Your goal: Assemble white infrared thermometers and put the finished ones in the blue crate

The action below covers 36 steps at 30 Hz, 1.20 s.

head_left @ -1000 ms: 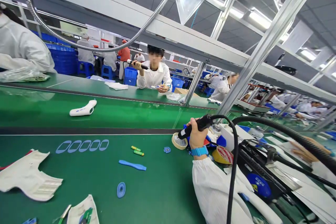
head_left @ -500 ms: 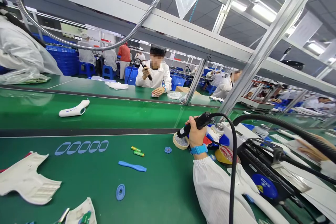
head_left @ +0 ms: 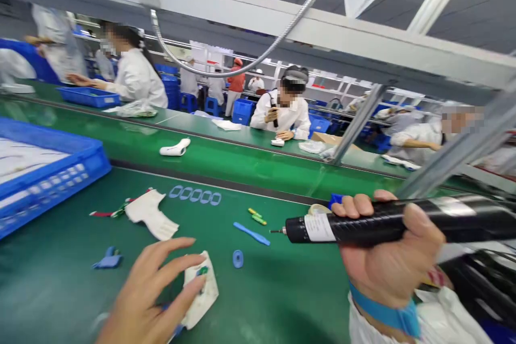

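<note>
One electric screwdriver point(head_left: 363, 228) fills right hand point(head_left: 387, 263); left hand point(head_left: 145, 295) touches sheet point(head_left: 203, 293).

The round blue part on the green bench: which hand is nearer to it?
Left hand: its fingers are just left of the round blue part. The right hand is farther right, gripping a black electric screwdriver.
</note>
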Each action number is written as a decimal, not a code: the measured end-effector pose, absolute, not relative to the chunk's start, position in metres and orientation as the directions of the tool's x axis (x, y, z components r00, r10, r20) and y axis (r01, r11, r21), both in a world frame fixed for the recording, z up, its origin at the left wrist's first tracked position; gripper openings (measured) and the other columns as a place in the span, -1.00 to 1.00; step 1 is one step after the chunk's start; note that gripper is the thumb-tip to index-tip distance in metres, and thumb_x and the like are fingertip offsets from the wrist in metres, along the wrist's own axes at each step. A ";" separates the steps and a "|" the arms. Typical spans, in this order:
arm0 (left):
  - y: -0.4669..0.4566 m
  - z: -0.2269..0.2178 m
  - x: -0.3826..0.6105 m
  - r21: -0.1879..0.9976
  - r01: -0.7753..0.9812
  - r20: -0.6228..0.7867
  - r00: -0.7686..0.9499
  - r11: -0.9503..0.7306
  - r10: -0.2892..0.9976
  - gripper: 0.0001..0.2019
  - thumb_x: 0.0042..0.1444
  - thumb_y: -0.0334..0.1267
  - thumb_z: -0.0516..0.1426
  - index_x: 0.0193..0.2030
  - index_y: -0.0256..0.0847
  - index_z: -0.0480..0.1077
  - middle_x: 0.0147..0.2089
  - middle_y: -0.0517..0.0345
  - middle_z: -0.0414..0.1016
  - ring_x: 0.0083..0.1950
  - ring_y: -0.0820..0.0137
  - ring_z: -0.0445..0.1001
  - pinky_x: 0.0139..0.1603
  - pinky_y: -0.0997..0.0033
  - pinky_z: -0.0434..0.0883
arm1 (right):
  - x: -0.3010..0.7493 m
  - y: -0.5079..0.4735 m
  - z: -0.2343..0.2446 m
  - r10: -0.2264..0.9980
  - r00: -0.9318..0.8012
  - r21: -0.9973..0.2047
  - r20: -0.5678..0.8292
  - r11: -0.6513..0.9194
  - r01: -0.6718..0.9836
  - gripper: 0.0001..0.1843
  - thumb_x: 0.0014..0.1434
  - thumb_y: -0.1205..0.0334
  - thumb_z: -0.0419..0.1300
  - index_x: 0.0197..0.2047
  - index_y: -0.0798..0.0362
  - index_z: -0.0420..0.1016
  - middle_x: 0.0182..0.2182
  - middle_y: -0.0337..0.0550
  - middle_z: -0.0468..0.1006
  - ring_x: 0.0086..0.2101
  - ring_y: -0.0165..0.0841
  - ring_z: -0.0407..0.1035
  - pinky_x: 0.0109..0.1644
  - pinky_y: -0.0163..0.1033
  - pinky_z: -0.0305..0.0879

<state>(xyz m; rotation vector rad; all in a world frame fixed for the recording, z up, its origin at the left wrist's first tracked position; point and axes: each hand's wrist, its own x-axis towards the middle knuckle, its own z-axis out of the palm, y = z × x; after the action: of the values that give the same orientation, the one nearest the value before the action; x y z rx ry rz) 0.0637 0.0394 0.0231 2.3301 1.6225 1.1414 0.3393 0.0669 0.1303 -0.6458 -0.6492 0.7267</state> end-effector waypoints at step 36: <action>0.009 0.009 0.060 0.326 0.790 0.350 0.409 -0.519 0.843 -0.68 -0.01 -0.29 0.20 -0.07 -0.11 0.35 -0.15 0.09 0.41 -0.11 0.22 0.37 0.04 0.01 0.28 | 0.223 0.053 0.097 0.876 -0.019 -0.841 0.482 0.456 -0.290 -0.79 0.03 0.15 0.19 -0.26 -0.05 0.25 -0.57 -0.36 0.39 -0.54 -0.41 0.29 -0.41 -0.21 0.26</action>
<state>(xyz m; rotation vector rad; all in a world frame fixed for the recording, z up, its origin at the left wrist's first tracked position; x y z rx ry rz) 0.0603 0.0086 0.0094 2.5433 1.4800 0.7305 0.2226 0.0527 0.0972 -0.6013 -1.2603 1.0213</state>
